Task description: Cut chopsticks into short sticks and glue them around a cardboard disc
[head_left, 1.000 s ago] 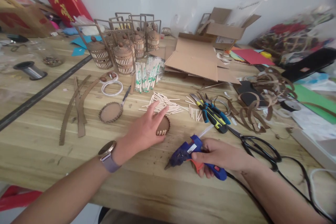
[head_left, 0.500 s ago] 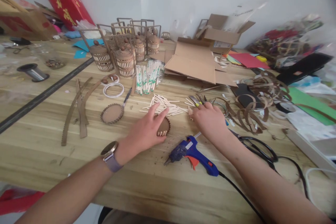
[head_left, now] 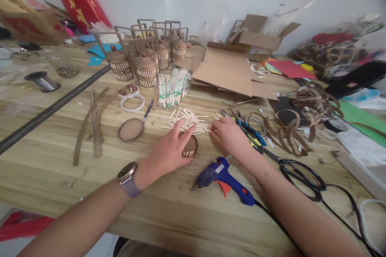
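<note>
My left hand [head_left: 167, 148], with a watch on its wrist, has its fingers spread around a round brown cardboard disc [head_left: 190, 147]. The hand hides the disc's left part. Short wooden sticks stand in a row along the disc's near edge. At the right end of a pile of small wooden sticks [head_left: 189, 118], my right hand [head_left: 227, 134] has its fingertips pinched together; whatever lies between them is hidden. Below and between the hands lies a blue hot glue gun [head_left: 224, 172] with an orange trigger, its nozzle pointing left.
Another toothed-edge disc [head_left: 130, 129] and cardboard strips [head_left: 95, 128] lie left. Behind are bagged sticks [head_left: 173, 88], lantern-like models [head_left: 146, 68] and flat cardboard [head_left: 224, 68]. Pliers [head_left: 241, 118], a cutter [head_left: 256, 140], black scissors [head_left: 301, 174] and curled strips [head_left: 286, 124] lie right.
My right hand has moved slightly left and back toward the stick pile, uncovering the pliers and cutter. My left hand stays by the disc. The whole view has shifted slightly.
</note>
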Tool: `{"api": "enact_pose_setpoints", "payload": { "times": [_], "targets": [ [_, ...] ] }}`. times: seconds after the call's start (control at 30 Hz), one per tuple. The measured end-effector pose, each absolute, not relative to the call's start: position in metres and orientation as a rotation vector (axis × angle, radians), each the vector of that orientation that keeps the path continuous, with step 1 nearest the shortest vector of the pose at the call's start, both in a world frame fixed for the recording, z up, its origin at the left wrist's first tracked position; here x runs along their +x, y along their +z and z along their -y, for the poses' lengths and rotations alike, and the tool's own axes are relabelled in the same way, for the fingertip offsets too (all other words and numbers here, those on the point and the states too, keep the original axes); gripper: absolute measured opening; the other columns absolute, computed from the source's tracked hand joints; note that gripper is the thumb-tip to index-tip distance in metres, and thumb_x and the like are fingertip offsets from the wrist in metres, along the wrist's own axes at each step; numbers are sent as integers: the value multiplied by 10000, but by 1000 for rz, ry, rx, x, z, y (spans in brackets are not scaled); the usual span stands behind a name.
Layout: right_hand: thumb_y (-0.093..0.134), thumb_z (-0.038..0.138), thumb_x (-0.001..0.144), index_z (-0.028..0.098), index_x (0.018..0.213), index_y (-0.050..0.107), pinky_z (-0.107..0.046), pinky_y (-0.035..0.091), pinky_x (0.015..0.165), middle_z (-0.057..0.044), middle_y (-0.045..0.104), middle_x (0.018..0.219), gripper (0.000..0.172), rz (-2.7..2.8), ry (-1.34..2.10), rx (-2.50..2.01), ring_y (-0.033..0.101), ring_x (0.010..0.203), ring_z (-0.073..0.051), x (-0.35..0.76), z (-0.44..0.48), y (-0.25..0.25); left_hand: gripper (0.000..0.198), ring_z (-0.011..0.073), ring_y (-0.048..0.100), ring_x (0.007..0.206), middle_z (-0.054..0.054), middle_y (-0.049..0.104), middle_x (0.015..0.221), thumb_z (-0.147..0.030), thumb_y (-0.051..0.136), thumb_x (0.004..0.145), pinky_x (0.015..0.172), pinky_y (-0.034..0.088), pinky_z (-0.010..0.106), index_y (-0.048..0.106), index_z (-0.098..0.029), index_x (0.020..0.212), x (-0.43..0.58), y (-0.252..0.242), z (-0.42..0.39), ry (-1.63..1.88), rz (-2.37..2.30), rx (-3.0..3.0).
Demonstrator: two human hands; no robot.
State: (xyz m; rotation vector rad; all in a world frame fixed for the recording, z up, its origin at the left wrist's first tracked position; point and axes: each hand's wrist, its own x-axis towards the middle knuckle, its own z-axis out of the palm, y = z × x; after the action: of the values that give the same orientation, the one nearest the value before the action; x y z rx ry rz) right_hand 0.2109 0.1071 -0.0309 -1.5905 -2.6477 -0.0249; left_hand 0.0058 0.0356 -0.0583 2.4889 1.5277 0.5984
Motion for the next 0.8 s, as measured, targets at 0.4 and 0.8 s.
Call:
{"api": "enact_pose_setpoints", "payload": {
  "times": [0.4, 0.8],
  "targets": [
    [546, 105, 794, 201, 1021, 562, -221, 418, 592, 46, 614, 709, 247, 2383, 1116, -1107, 572, 627, -119, 202, -77, -14, 860, 387, 416, 1299, 193, 205, 1505, -304, 737, 704, 918, 508, 501, 279, -223, 1428, 7, -56, -37, 558, -1560, 2468],
    [588, 48, 800, 189, 777, 542, -224, 405, 619, 5, 642, 748, 150, 2536, 960, -1114, 580, 669, -134, 190, -66, -13, 846, 377, 425, 1299, 207, 189, 1514, -287, 716, 729, 908, 511, 495, 255, -224, 1435, 6, -55, -36, 561, -1529, 2469]
  ]
}}
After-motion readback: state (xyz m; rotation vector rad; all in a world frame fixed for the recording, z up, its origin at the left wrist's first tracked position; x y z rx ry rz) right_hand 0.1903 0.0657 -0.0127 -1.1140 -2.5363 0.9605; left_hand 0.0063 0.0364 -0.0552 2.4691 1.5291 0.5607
